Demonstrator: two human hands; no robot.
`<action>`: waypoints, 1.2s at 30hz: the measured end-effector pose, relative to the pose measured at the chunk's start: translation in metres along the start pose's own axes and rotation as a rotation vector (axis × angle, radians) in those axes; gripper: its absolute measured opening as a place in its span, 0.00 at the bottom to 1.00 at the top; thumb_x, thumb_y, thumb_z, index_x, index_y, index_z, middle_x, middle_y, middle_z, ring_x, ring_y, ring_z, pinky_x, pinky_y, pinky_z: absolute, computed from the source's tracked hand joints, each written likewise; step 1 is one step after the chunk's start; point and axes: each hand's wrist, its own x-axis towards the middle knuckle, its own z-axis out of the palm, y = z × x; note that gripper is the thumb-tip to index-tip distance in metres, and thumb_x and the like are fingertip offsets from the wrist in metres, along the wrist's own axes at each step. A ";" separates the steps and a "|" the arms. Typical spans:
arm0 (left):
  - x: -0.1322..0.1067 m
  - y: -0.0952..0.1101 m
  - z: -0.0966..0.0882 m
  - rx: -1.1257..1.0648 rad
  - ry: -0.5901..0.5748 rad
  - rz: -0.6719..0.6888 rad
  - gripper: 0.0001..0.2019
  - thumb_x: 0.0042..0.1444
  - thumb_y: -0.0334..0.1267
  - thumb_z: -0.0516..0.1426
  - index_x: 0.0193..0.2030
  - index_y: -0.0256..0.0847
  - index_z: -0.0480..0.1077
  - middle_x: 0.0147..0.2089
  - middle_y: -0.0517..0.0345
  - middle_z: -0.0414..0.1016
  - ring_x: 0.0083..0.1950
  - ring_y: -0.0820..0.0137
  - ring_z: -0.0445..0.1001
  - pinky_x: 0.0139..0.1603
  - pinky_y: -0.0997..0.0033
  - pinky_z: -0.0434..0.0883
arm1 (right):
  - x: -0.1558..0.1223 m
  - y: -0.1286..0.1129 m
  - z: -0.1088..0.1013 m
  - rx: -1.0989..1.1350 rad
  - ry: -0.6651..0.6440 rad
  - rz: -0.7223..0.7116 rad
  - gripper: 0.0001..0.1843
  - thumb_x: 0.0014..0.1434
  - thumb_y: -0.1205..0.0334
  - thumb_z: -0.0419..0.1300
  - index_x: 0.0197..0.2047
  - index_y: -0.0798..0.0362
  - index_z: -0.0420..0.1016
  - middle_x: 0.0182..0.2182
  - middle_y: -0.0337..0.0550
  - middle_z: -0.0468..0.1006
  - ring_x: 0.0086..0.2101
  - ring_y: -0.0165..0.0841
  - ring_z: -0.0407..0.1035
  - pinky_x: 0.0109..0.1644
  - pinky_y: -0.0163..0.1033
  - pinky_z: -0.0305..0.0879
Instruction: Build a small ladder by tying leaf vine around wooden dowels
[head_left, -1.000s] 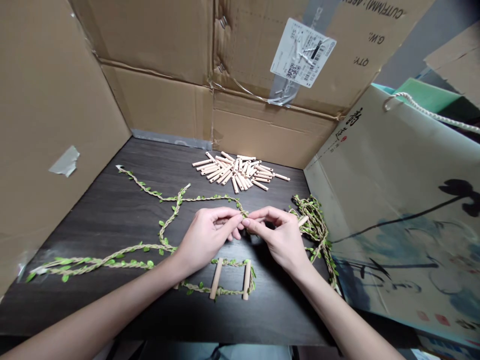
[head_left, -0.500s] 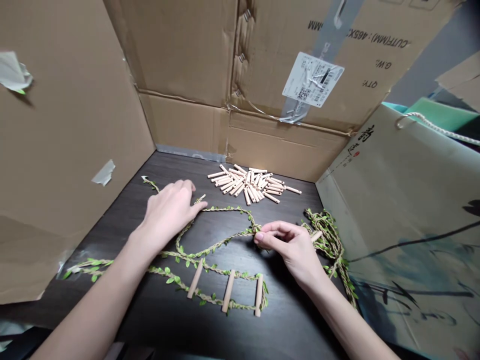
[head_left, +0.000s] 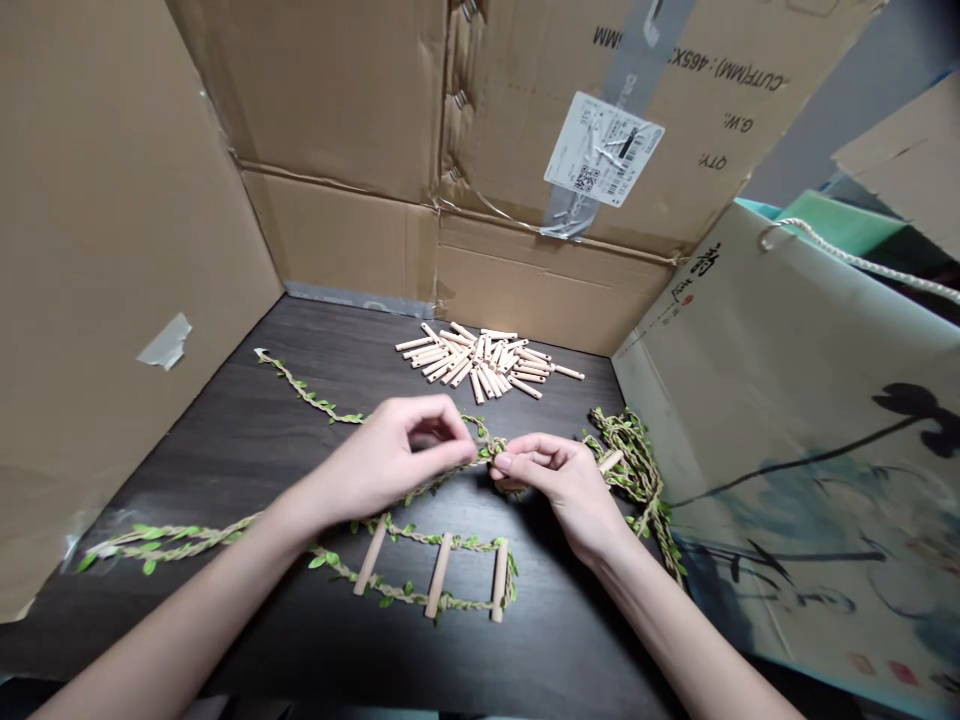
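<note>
Above the dark wood-grain tabletop (head_left: 187, 480), the person's left hand (head_left: 394, 450) and right hand (head_left: 559, 490) meet near the middle, with a length of leaf-trimmed jute twine (head_left: 487, 450) between their fingertips. That short stretch runs roughly side to side, straight ahead of the person, and its twisted, leafy part sits closest to the right hand, almost at the thumb and forefinger. The right thumb and forefinger are pressed together on the twine in a tight pinch. The left fingers curl over towards the strand with the thumb beneath them, but whether they are clamped on it or only resting against it cannot be told from this view. From the left hand, one run of the twine reaches away diagonally towards the far left of the tabletop, while another drops back beneath the left wrist towards a small ladder of pale wooden dowel rungs (head_left: 439, 575) lying nearer the person. To the right of the right hand sits a tangled bundle of the same twine (head_left: 630, 470), with one pale dowel (head_left: 611, 460) poking from it. Beyond the hands lies a loose heap of pale wooden dowels (head_left: 480, 362), and brown corrugated cardboard walls (head_left: 127, 200) rise behind the tabletop.
</note>
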 end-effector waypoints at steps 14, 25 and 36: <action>-0.003 -0.007 0.039 -0.034 0.153 -0.054 0.11 0.56 0.42 0.62 0.28 0.38 0.70 0.24 0.63 0.69 0.24 0.77 0.63 0.24 0.77 0.60 | -0.006 0.002 0.006 -0.335 0.157 -0.308 0.11 0.56 0.54 0.73 0.35 0.54 0.84 0.29 0.44 0.83 0.28 0.32 0.71 0.35 0.39 0.67; -0.003 -0.011 0.047 -0.130 0.183 -0.023 0.11 0.56 0.40 0.63 0.29 0.37 0.69 0.28 0.61 0.72 0.26 0.77 0.66 0.27 0.77 0.66 | -0.010 0.011 0.005 -0.566 0.213 -0.522 0.03 0.61 0.60 0.70 0.36 0.49 0.84 0.30 0.37 0.82 0.31 0.33 0.69 0.43 0.42 0.60; 0.001 -0.011 0.040 -0.428 0.040 -0.159 0.16 0.52 0.43 0.71 0.36 0.37 0.70 0.28 0.62 0.77 0.29 0.75 0.76 0.34 0.77 0.74 | -0.013 0.014 0.006 -0.826 0.255 -0.819 0.02 0.65 0.66 0.67 0.39 0.51 0.82 0.27 0.36 0.80 0.30 0.33 0.68 0.42 0.44 0.55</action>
